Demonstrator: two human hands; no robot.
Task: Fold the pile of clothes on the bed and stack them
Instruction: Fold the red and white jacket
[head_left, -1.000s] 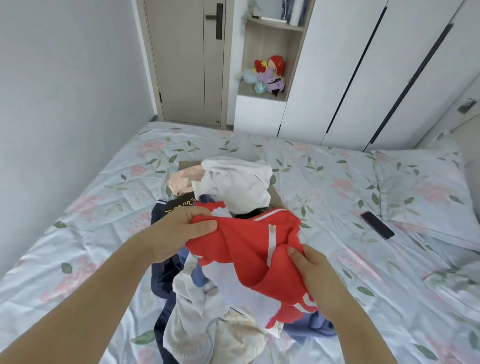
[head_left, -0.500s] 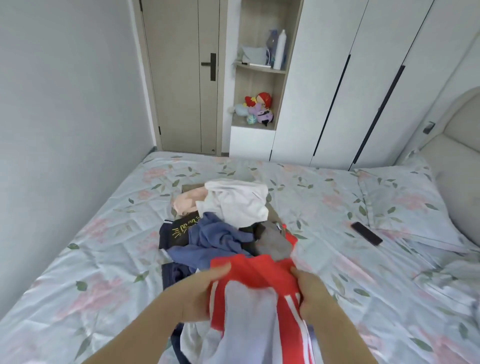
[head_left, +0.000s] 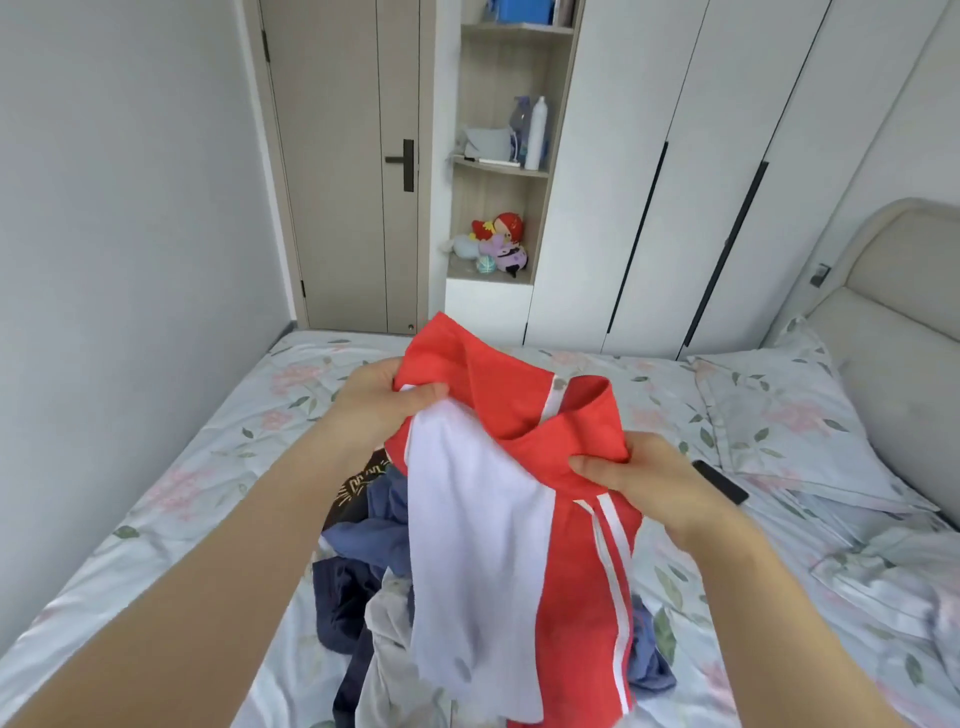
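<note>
Lower ctr of frame: pile of clothes on the bed, mixed navy, blue & pale pieces. One dark tee at the pile's upper-left edge has a yellow print, too blurred to read. No brand or label legible anywhere. Held up in front of the pile, mid-frame: red and white garment, white panel on its left half, red on the right w/ two white stripes running down; its lower end hangs over the pile. Left hand grips the garment's top-left corner, thumb clamped over the front where red meets white, fingers hidden behind the cloth. Right hand pinches the red edge mid-right, thumb pressed on the front, fingers curled behind. Top of the garment sags open btw the two hands. Right of the right hand, a black phone lies flat on the floral sheet, partly hidden by the hand. Further right: floral pillow, then a padded headboard at the right edge. Far wall: white wardrobe, open shelves w/ plush toys & a white bottle, closed door upper left of ctr.
</note>
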